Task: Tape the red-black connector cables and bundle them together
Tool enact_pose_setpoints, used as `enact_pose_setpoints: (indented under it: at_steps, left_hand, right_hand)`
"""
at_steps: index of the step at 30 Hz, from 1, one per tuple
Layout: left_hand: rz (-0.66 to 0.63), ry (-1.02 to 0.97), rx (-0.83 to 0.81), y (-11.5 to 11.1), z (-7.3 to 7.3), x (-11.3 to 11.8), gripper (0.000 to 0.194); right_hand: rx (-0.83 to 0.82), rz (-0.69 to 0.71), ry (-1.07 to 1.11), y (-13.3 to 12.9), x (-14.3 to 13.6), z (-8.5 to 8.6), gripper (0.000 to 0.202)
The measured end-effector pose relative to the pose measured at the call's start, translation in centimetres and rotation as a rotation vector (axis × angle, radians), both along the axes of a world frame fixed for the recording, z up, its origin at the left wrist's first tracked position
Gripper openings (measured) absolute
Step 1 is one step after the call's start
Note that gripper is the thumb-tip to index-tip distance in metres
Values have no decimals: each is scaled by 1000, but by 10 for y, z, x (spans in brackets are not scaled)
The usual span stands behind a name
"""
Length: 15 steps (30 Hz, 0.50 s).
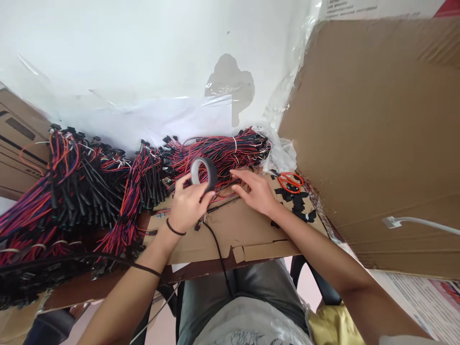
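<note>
My left hand (189,203) grips a roll of black tape (211,173), held on edge above a cardboard sheet (230,235). Its fingers are wrapped at the roll's lower side. To the right, my right hand (253,191) reaches in with its fingers apart, near red and black wires; I see nothing held in it. A thin black cable (218,247) runs from under the left hand over the cardboard's front edge. Behind both hands lies a bundle of red and black wires (215,148) tied with white bands.
More wire bundles (82,191) with black connectors fill the left side. Orange-handled scissors (291,183) and black tape pieces (299,203) lie at the right. A crumpled plastic bag (282,153) sits behind them. A large cardboard panel (373,143) stands on the right.
</note>
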<state>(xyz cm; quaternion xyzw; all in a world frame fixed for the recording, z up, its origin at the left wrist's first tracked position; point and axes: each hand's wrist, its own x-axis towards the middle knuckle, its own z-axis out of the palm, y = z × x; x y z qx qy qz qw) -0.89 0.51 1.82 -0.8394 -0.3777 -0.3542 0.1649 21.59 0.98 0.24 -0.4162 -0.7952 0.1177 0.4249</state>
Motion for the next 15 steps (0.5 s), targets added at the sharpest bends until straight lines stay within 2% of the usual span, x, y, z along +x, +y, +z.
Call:
enact_pose_setpoints:
  at_steps: [2,4,9,15]
  left_hand:
    - [-102,28,-2,-6,-5,12,14]
    - [-148,49,-5,-10,-10,19,12]
    - [-150,90,-21,-10,-16,19,13]
    - [-163,116,-28,-9,-13,17,13]
  right_hand:
    - [46,51,116,1,-2,1,48]
    - [98,67,156,2,-4,-1,50]
    - [204,21,196,0,-9,-5,24]
    - [227,-44,299,-5,-13,-4,8]
